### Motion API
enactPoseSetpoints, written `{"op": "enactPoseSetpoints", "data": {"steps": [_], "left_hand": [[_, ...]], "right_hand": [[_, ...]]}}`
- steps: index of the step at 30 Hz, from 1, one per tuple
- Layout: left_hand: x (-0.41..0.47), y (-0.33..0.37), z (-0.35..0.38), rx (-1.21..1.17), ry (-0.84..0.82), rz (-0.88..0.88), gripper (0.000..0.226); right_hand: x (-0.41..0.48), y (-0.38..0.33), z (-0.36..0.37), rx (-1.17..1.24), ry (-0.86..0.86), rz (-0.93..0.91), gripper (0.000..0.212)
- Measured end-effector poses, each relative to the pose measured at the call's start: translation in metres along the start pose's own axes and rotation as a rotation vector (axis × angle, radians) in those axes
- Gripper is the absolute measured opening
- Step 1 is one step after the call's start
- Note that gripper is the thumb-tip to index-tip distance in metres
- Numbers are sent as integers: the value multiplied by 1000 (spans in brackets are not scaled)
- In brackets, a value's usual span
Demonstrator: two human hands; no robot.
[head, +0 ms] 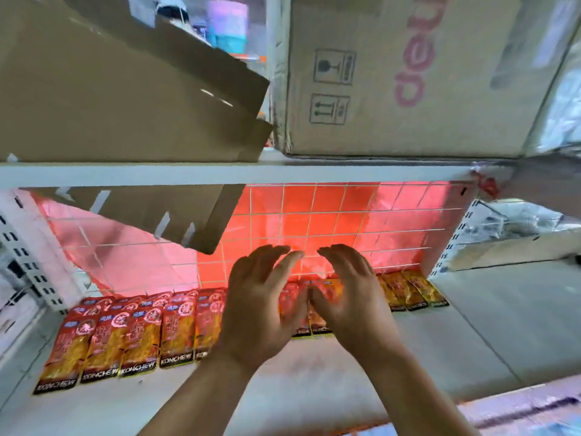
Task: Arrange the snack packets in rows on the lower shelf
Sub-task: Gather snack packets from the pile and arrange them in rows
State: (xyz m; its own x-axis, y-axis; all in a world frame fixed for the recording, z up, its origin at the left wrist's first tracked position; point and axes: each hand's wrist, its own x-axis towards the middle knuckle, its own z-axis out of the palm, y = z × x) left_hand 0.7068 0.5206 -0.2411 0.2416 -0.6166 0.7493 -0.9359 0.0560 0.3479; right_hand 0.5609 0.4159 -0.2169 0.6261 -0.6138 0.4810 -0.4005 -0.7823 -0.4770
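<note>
The lower shelf (471,325) is lying beneath both grips and extending well out to either side of them. Above the grips, an upper shelf (220,174) is carrying a closed cardboard box (408,77) over the right grip (349,294) and an opened cardboard box (110,99) over the left grip (254,303). A wire grid panel (345,221) with a red backing is standing just beyond the fingertips. The snack packets (141,335) are lying flat in one row along the foot of this panel. The row is running from far left of the left grip, passing under both grips, and ending to the right of the right grip. Both grips are hanging palm down, side by side, over the middle of the row. Each grip is released, its fingers extended and slightly curved, grasping nothing. Whether the palms are touching the packets cannot be determined.
</note>
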Motion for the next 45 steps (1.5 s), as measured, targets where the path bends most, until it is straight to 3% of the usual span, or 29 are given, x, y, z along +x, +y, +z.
{"op": "enactPoseSetpoints", "data": {"steps": [14, 20, 27, 34, 41, 45], "left_hand": [[123, 299, 61, -245, 18, 295, 43], [167, 389, 78, -345, -181, 295, 40], [223, 424, 114, -354, -370, 235, 29], [268, 422, 171, -352, -498, 201, 16], [327, 413, 255, -388, -539, 164, 13], [361, 410, 299, -278, -573, 191, 15]], "right_hand": [[-99, 90, -334, -173, 518, 8, 54], [-151, 132, -437, -262, 588, 91, 57], [-152, 179, -504, -347, 564, 184, 43], [-110, 230, -518, -385, 457, 221, 39], [-51, 296, -529, -464, 371, 270, 46], [-17, 328, -532, -476, 337, 294, 40]]}}
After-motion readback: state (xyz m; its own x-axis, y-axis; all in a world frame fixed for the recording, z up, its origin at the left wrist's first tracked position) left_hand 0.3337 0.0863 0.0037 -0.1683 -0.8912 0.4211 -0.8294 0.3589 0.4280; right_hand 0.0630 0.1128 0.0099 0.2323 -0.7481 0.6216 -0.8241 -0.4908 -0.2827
